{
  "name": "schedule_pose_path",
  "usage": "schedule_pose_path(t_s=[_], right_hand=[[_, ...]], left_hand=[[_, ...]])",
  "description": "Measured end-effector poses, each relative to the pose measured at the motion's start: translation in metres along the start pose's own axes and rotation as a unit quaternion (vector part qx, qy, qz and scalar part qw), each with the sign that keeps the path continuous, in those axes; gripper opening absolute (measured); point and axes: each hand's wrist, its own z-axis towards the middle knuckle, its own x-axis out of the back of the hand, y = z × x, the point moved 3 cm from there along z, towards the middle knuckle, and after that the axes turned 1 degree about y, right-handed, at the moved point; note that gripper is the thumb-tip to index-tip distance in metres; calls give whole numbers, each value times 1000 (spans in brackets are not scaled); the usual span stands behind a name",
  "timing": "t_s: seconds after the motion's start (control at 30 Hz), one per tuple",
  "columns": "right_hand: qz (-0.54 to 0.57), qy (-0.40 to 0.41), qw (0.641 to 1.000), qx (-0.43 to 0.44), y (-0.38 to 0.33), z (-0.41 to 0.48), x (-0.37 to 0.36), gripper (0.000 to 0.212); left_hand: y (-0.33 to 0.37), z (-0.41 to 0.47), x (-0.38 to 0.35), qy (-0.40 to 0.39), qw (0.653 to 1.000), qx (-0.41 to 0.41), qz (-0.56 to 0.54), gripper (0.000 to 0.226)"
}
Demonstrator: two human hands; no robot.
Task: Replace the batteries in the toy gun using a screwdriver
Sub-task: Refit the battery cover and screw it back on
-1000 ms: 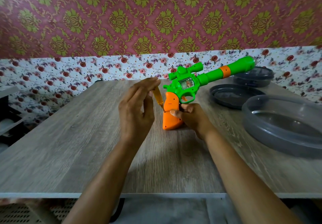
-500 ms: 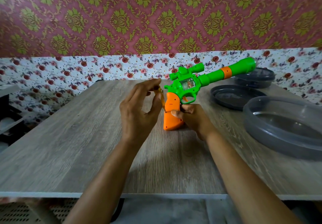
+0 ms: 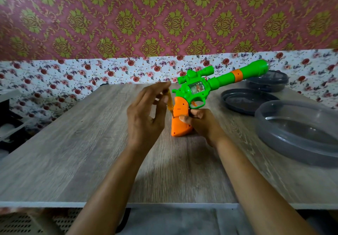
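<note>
Standing on grey wood-grain table [image 3: 73, 152] (floral wallpaper behind), toy gun [image 3: 182, 117], fingers gripping.

A wood-grain table [image 3: 73, 152] with a pale front edge fills the lower half of the view, and soft light falls on it from above, leaving shadow on its near part. Behind it the wall carries maroon wallpaper with gold-green damask motifs [image 3: 164, 18] above a white band printed with small red flowers [image 3: 73, 73]. At the far left stands a dark shelf unit [image 3: 7, 121], blurred, and below the table's edge shows a perforated white panel [image 3: 36, 222].
</note>
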Motion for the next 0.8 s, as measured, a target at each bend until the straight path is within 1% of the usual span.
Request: schedule_pose_path(t_s=[0.07, 0.13, 0.37, 0.53, 0.63, 0.8], right_hand=[[-3, 0, 1000, 1, -1, -1, 0, 21], [-4, 0, 1000, 2, -1, -1, 1, 21], [0, 3, 1000, 2, -1, -1, 1, 20], [0, -4, 1000, 0, 0, -1, 0, 20], [-6, -5, 1000, 0, -1, -1, 0, 22], [-8, -4, 1000, 5, -2, -2, 1, 21]], left_hand=[[1, -1, -1, -19, 1000, -13, 8, 28], [0, -2, -1, -26, 1000, -10, 3, 29], [-4, -1, -1, 2, 1000, 21, -5, 8], [-4, 0, 0, -1, 1000, 29, 5, 21], [-3, -1, -1, -10, 1000, 24, -7, 25], [-7, -2, -1, 0, 999, 36, -4, 17]])
